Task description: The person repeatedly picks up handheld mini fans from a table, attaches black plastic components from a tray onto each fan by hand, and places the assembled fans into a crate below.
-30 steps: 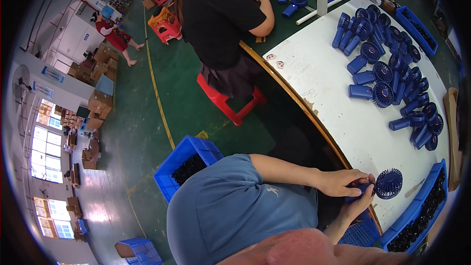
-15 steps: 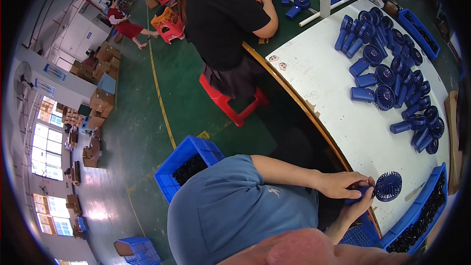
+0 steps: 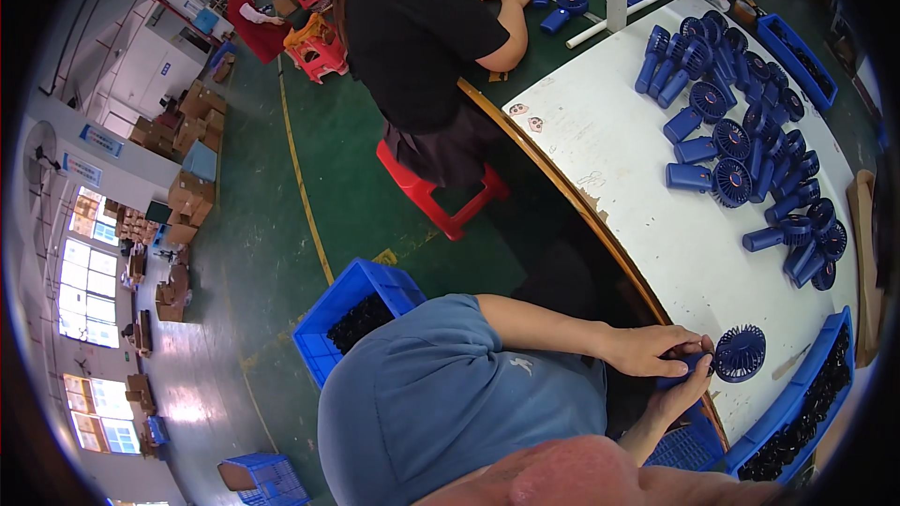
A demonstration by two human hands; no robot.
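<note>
A dark blue handheld fan [image 3: 741,353] is held at the edge of the white table, its round caged head pointing away from me. My left hand [image 3: 647,350] is closed around the fan's handle, fingers curled over it. From below, my right hand [image 3: 679,397] grips the same handle near the neck, its thumb close to the fan head. The fingers of both hands cover most of the handle, so what the fingertips do there is hidden.
Many blue fans [image 3: 730,141] lie in rows on the white table [image 3: 600,131]. A blue bin [image 3: 783,412] of small black parts stands along the table's edge, another blue crate [image 3: 323,319] behind me. A co-worker in black [image 3: 422,28] sits on a red stool [image 3: 450,211].
My hands and the fan stay almost in place. In the background, a person in red has moved and now stands nearer the orange-draped stool.
</note>
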